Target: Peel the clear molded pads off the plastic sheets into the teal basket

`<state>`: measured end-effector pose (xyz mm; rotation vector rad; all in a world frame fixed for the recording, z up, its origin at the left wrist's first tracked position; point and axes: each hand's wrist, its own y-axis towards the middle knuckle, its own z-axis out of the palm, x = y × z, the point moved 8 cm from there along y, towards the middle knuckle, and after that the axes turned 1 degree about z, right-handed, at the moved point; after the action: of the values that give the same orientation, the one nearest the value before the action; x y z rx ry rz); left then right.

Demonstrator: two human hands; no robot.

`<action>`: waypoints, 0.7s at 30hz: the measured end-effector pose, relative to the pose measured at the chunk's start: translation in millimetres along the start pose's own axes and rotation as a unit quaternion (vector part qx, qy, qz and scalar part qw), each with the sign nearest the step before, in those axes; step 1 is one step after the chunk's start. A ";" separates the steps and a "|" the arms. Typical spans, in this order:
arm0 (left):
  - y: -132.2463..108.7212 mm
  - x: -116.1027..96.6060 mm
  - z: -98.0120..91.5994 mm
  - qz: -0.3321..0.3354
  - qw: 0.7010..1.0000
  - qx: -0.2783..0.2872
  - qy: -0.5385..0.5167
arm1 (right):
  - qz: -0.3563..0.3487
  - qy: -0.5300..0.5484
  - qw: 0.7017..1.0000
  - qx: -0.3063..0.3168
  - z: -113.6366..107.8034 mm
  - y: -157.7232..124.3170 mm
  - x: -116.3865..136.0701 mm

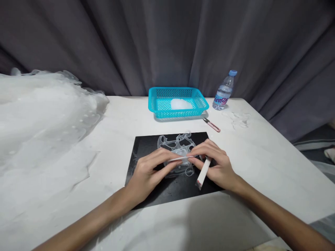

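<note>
A clear, see-through cut-out piece (178, 144) lies on a black mat (167, 188) in the middle of the white table. My left hand (149, 172) rests on the mat with its fingers pressed together on a thin white strip (180, 158) over the clear piece. My right hand (216, 164) pinches the other end of that strip with thumb and forefinger. It also holds a small white stick with a reddish tip (203, 172), which points down toward me.
A turquoise plastic basket (159, 103) with something white in it stands behind the mat. A water bottle (223, 91) is at the back right, a pink-handled tool (211, 125) beside the basket. White tulle fabric (39, 115) covers the table's left side. Dark curtains hang behind.
</note>
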<state>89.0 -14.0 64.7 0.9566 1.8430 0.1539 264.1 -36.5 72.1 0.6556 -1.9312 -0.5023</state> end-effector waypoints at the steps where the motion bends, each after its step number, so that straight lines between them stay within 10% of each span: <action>1: -0.1 0.1 -0.1 0.000 1.000 -0.001 0.003 | 0.003 0.000 1.000 0.000 -0.4 -0.1 -0.2; 10: -0.1 6.8 -1.5 -0.056 0.998 -0.031 0.028 | 0.170 0.010 0.984 0.054 3.1 -8.4 -29.4; 21: -0.6 -2.1 0.3 -0.011 1.000 -0.022 0.004 | 0.036 0.011 0.997 0.061 5.3 1.0 -5.8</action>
<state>89.3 -15.9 65.7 0.9067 1.8483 0.1846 261.2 -31.7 66.5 0.6639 -1.9675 -0.3329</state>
